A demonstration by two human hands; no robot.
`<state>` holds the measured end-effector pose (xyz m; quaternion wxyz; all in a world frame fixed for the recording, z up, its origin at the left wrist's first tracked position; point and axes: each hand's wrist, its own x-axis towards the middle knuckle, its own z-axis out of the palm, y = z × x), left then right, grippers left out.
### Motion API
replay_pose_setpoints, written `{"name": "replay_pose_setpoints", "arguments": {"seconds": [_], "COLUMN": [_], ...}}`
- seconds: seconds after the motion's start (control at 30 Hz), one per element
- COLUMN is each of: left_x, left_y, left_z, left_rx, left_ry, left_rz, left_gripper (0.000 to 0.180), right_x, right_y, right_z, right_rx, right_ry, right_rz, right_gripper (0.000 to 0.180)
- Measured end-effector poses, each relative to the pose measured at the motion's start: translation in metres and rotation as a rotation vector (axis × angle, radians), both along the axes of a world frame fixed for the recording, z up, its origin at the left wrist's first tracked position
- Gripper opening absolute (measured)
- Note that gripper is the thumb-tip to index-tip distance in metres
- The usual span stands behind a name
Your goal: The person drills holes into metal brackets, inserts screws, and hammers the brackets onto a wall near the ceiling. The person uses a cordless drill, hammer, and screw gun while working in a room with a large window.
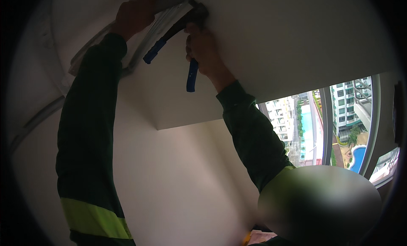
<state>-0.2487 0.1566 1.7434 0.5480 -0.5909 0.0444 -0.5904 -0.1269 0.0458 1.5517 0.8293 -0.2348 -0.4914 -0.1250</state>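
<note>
Both my arms are raised toward a pale ceiling. At the upper left, my left hand (135, 17) is closed around a long whitish strip or rail (174, 2) along the ceiling edge. My right hand (204, 49) holds large pliers (173, 30) with a dark metal head and two blue grips. The handles are spread wide; my fingers wrap one, and the other slants out to the left. The head of the pliers is up against or very near the rail's end. Dimness hides what the jaws touch.
A pale bulkhead (296, 47) spans the upper right, with a wall (169, 174) below it. A window (326, 123) at the right looks down on buildings and pools. A blurred oval (320, 203) covers the lower right. Curved grey trim (40, 116) runs along the left.
</note>
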Motion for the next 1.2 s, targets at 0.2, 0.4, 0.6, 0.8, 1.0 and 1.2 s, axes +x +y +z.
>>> {"name": "replay_pose_setpoints", "arguments": {"seconds": [0.2, 0.4, 0.6, 0.8, 1.0, 1.2], "left_x": [-0.011, -0.011, -0.017, -0.006, -0.009, -0.009], "left_y": [-0.044, -0.051, -0.043, -0.034, -0.039, -0.057], "left_z": [0.002, -0.009, -0.010, -0.008, 0.002, -0.003], "left_rx": [0.321, 0.496, 0.319, 0.322, 0.461, 0.245], "left_ry": [0.017, 0.084, 0.102, -0.010, 0.023, 0.041], "left_rz": [0.050, -0.056, -0.044, -0.107, -0.149, 0.037], "left_gripper": [0.045, 0.030, 0.032, 0.035, 0.034, 0.033], "right_x": [0.008, 0.006, 0.005, 0.007, 0.004, 0.002], "right_y": [0.009, 0.012, 0.012, 0.014, 0.012, 0.011], "right_z": [-0.002, -0.004, -0.003, -0.003, -0.002, -0.005], "right_rx": [0.034, 0.059, 0.055, 0.041, 0.029, 0.060], "right_ry": [0.002, 0.001, -0.001, -0.006, 0.003, -0.004], "right_rz": [-0.046, -0.015, -0.015, -0.043, -0.035, -0.030], "right_gripper": [0.036, 0.035, 0.036, 0.036, 0.036, 0.034]}}
